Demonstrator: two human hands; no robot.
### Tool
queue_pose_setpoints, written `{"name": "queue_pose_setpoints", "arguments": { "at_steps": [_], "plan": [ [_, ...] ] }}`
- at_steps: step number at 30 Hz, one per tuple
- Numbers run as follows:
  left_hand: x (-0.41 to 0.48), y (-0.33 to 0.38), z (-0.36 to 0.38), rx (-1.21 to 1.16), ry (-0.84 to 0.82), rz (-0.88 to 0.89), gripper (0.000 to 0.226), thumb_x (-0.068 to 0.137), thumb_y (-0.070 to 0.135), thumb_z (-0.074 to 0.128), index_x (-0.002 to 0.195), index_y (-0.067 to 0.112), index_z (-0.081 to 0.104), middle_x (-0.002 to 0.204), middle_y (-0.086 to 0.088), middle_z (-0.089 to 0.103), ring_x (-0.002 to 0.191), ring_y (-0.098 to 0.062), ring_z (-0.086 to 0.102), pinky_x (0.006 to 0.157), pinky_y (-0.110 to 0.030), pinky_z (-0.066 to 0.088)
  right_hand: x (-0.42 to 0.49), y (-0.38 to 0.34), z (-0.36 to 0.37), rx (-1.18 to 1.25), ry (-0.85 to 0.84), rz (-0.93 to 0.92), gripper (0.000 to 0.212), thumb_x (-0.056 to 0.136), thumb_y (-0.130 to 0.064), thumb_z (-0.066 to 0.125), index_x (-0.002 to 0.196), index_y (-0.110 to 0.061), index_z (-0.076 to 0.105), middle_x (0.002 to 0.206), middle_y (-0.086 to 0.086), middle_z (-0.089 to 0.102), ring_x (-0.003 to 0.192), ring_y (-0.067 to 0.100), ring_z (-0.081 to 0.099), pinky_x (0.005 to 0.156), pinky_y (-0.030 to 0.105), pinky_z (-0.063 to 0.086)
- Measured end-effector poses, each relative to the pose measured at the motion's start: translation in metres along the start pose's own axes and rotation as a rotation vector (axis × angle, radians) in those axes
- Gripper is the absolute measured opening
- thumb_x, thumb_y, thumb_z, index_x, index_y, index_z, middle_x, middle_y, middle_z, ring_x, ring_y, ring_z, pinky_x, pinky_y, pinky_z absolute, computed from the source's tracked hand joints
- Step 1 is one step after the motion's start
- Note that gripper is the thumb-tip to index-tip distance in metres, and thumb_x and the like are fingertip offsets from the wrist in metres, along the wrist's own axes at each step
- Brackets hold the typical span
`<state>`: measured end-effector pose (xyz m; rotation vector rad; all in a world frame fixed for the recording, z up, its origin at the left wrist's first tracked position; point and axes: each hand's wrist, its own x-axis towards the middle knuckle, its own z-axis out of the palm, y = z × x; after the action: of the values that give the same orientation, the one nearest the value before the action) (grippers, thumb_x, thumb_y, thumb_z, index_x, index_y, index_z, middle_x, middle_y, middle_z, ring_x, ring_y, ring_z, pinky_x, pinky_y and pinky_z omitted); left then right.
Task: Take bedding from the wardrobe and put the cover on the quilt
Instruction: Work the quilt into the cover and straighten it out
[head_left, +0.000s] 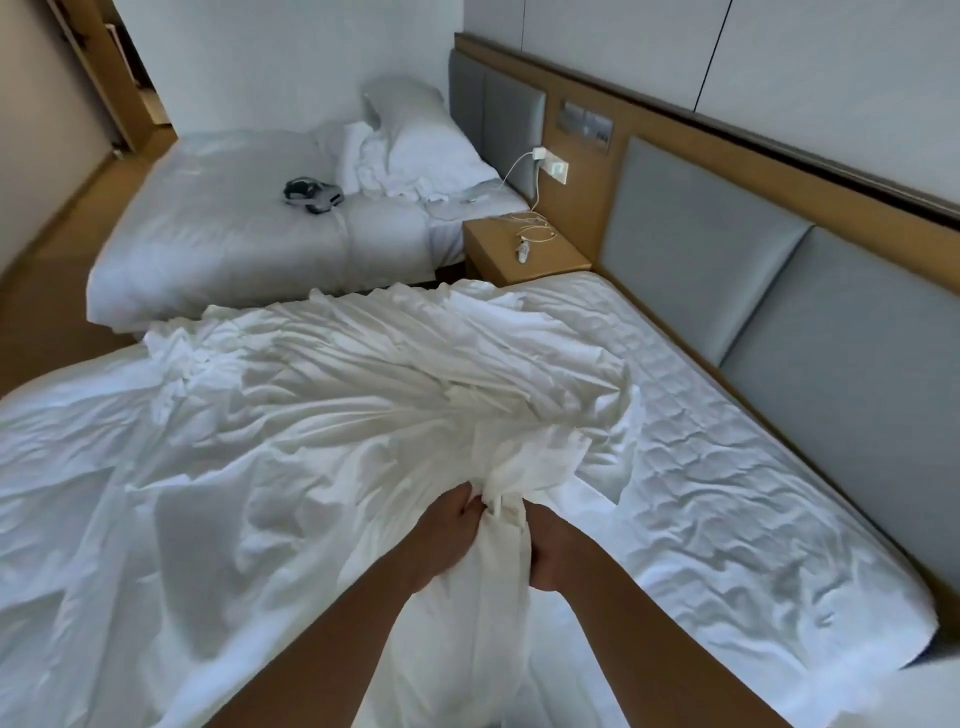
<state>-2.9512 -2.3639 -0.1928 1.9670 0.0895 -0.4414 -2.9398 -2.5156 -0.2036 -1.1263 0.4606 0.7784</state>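
Crumpled white fabric quilt cover (322, 415) bunched tight in fingers (464, 508) of left hand (447, 535) and right hand (553, 551); twisted folds beyond fingers may tangle.

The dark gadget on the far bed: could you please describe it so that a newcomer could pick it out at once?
Look at the far bed, beyond the wooden nightstand. On it, just short of the pillows, lies the dark gadget. It is the only dark, strapped object among white linen; the cable on the nightstand is white.
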Motion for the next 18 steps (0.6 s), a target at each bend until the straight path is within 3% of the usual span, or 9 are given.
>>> {"name": "queue_pose_setpoints", "arguments": {
  "at_steps": [2, 4, 6, 9, 11, 14, 18],
  "plan": [
    [0.004, 0.0, -0.006, 0.063, 0.049, 0.004, 0.025, 0.105, 0.037, 0.045, 0.085, 0.022, 0.052, 0.092, 0.003, 0.064, 0.088, -0.013, 0.058, 0.081, -0.029, 0.044, 0.001, -0.002, 0.005, 0.045, -0.013, -0.029, 0.03, 0.104, -0.027, 0.053, 0.117, -0.004, 0.068, 0.102, 0.014, 0.074, 0.097, 0.026, 0.068, 0.086, 0.038, 0.056],
    [0.008, 0.001, -0.01, 0.065, 0.08, -0.004, 0.024, 0.101, 0.044, 0.05, 0.086, 0.026, 0.05, 0.087, 0.007, 0.062, 0.081, -0.009, 0.057, 0.071, -0.026, 0.043, 0.005, -0.007, 0.008, 0.07, -0.013, -0.094, 0.031, 0.105, -0.028, 0.049, 0.111, -0.005, 0.069, 0.094, 0.012, 0.074, 0.091, 0.024, 0.07, 0.077, 0.034, 0.057],
    [0.01, 0.001, -0.011, 0.011, 0.18, 0.015, 0.021, 0.098, 0.048, 0.054, 0.086, 0.031, 0.049, 0.075, 0.015, 0.06, 0.069, -0.002, 0.055, 0.063, -0.022, 0.04, 0.005, -0.015, 0.01, 0.09, -0.025, -0.159, 0.035, 0.106, -0.027, 0.045, 0.113, -0.003, 0.068, 0.104, 0.018, 0.072, 0.099, 0.028, 0.069, 0.083, 0.037, 0.058],
    [0.001, -0.015, -0.009, 0.128, 0.403, 0.195, 0.03, 0.103, 0.041, 0.049, 0.076, 0.031, 0.04, 0.059, 0.012, 0.049, 0.055, -0.004, 0.047, 0.055, -0.017, 0.036, 0.008, -0.023, 0.003, 0.199, -0.003, -0.216, 0.04, 0.106, -0.023, 0.043, 0.131, 0.003, 0.06, 0.13, 0.026, 0.063, 0.121, 0.04, 0.06, 0.107, 0.051, 0.047],
    [-0.012, -0.038, -0.002, 0.303, 0.383, 0.292, 0.031, 0.104, 0.036, 0.049, 0.074, 0.031, 0.042, 0.06, 0.011, 0.05, 0.057, -0.005, 0.05, 0.056, -0.016, 0.037, 0.013, -0.029, -0.006, 0.248, 0.04, -0.252, 0.039, 0.107, -0.019, 0.043, 0.136, 0.003, 0.057, 0.13, 0.025, 0.063, 0.123, 0.042, 0.059, 0.108, 0.055, 0.045],
    [-0.026, -0.077, 0.002, 0.571, 0.365, 0.368, 0.028, 0.101, 0.032, 0.049, 0.079, 0.02, 0.062, 0.067, 0.009, 0.06, 0.064, -0.012, 0.057, 0.063, -0.027, 0.044, 0.014, -0.036, -0.01, 0.276, 0.106, -0.226, 0.035, 0.106, -0.029, 0.05, 0.127, -0.005, 0.066, 0.119, 0.018, 0.071, 0.115, 0.037, 0.065, 0.104, 0.053, 0.049],
    [-0.024, -0.085, -0.012, 0.816, 0.27, 0.333, 0.005, 0.088, 0.02, 0.067, 0.086, 0.024, 0.068, 0.077, 0.009, 0.063, 0.074, -0.017, 0.061, 0.071, -0.032, 0.039, 0.014, -0.035, -0.01, 0.312, 0.137, -0.201, 0.033, 0.103, -0.033, 0.056, 0.124, -0.01, 0.067, 0.12, 0.017, 0.071, 0.118, 0.035, 0.065, 0.108, 0.053, 0.046]
  ]
}}
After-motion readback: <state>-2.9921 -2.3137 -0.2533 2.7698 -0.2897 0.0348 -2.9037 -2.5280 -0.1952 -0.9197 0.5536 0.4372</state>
